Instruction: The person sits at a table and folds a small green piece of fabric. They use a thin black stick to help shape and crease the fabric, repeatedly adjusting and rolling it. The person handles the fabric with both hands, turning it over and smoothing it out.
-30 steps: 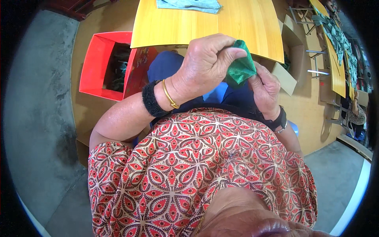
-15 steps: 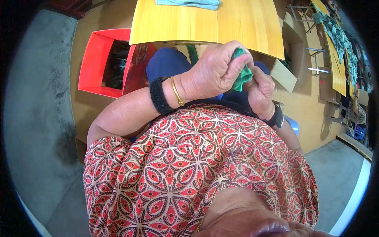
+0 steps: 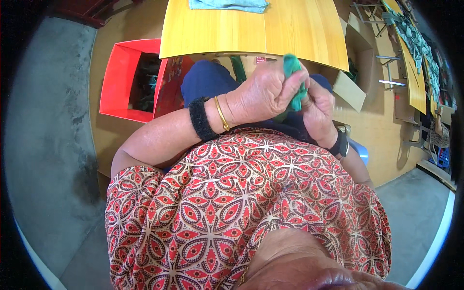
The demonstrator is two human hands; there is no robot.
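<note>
A piece of thin green cloth [image 3: 291, 65] is bunched between my two hands, above my lap and just short of the table edge. My left hand [image 3: 258, 94] is closed round it, thumb pressed along its near side, with the cloth's top poking out above the fist. On the other side, my right hand [image 3: 320, 111] pinches the cloth from the right with bent fingers, partly hidden behind the cloth and the left hand. The cloth's lower folds hang between the palms.
A yellow wooden table [image 3: 217, 31] stands ahead, a folded light-blue cloth [image 3: 227, 4] at its far side. Left is a red box [image 3: 115, 89] with dark items inside; right, an open cardboard box [image 3: 361, 48]. Another table [image 3: 414, 89] with green cloths and a person [image 3: 439, 133] are far right.
The green cloth now stands up higher and looks more gathered into a roll in my left fist. Both hands have shifted only slightly and still hold it.
</note>
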